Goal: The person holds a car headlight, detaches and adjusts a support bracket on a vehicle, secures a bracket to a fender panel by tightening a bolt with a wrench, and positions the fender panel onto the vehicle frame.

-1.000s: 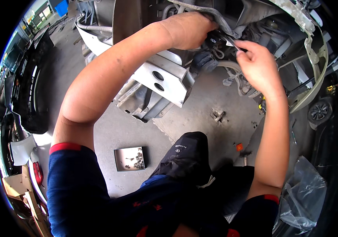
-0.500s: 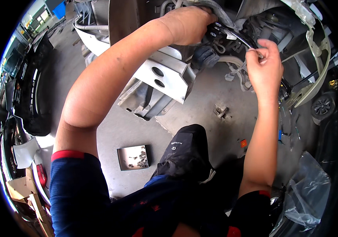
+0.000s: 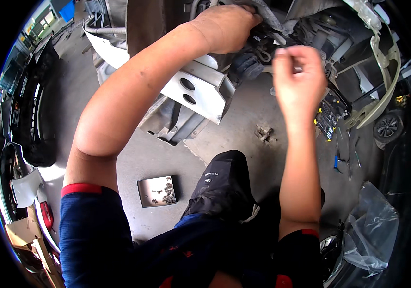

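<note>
Head view: the stripped front end of a car (image 3: 328,36) spreads across the upper part of your sight, over a grey floor (image 3: 236,132). A black bumper (image 3: 35,108) lies along your far left, its long axis roughly up and down the view. The car's white beam (image 3: 205,99) has its long axis slanting from upper left to lower right; the end with two oval holes points down and right.

Your left hand (image 3: 229,29) is deep among the parts beside a grey hose-like part (image 3: 269,19), which slants down to the right. That hand has hardly moved; its fingertips are hidden, so you cannot tell what it grips. Your right hand (image 3: 299,72) is blurred, thumb and fingers curled to a narrow gap; whether anything sits between them cannot be told. Half a second ago it was farther right, at the end of a slim shiny bar reaching toward your left hand; now it has come left, and that bar is out of sight.

With your right forearm shifted, a yellow-and-black tool case (image 3: 327,120) shows on the floor, near a blue-handled tool (image 3: 336,162). A shallow open box (image 3: 149,184), left of your knee, holds small dark fasteners (image 3: 169,193), as before.
</note>
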A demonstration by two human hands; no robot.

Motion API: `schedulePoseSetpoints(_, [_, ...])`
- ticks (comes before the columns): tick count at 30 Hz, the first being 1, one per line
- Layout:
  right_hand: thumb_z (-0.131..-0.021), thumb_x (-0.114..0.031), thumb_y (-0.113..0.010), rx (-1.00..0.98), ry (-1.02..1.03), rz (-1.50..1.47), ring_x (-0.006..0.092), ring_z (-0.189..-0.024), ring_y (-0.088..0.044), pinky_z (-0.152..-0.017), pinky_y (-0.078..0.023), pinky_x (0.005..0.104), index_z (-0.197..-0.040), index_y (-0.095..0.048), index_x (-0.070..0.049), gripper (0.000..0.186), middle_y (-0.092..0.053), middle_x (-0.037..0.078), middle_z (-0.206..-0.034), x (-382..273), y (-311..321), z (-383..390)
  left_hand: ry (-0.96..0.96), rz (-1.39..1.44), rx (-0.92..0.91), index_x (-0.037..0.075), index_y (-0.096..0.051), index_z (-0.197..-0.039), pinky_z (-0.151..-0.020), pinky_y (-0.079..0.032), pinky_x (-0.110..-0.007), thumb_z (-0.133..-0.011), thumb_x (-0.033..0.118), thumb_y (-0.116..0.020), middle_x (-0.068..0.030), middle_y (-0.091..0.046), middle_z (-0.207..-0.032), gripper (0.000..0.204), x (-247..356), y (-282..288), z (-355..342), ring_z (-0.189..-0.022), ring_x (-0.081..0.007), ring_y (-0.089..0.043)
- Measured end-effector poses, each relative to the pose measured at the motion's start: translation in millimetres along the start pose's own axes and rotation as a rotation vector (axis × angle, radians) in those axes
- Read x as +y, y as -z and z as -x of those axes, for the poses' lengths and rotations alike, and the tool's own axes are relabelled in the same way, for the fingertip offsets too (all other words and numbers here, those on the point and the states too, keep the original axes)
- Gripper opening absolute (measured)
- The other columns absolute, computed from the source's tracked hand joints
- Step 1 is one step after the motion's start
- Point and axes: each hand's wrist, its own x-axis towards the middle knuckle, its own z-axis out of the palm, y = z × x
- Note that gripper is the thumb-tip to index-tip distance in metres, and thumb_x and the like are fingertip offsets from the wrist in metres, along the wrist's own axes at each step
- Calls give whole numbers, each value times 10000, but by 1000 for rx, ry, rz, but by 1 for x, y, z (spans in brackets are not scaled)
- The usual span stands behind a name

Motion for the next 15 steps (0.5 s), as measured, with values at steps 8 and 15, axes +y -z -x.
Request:
schedulePoseSetpoints(8, [-891,-39,-737,124,-173,-322,40,-612,-558,-536,-447,209,-957,-664,-20,100,-659,-8,-750,16,16,-5,85,2,-65,-1,-684,-1145,-867,-563,-488,-860,124,-607,-226,-706,-1084,320,6,14,-1,-997,-407,-702])
schedulePoseSetpoints(15, [-855,-113,-791,-57,312,-21,80,-626,-651,-565,-493,235,-875,-674,-73,125,-676,-4,-728,-32,-21,12,-36,18,40,28,-680,-1225,-890,-565,-471,-855,109,-613,-216,-699,-1138,384,9,20,6,-1027,-393,-699])
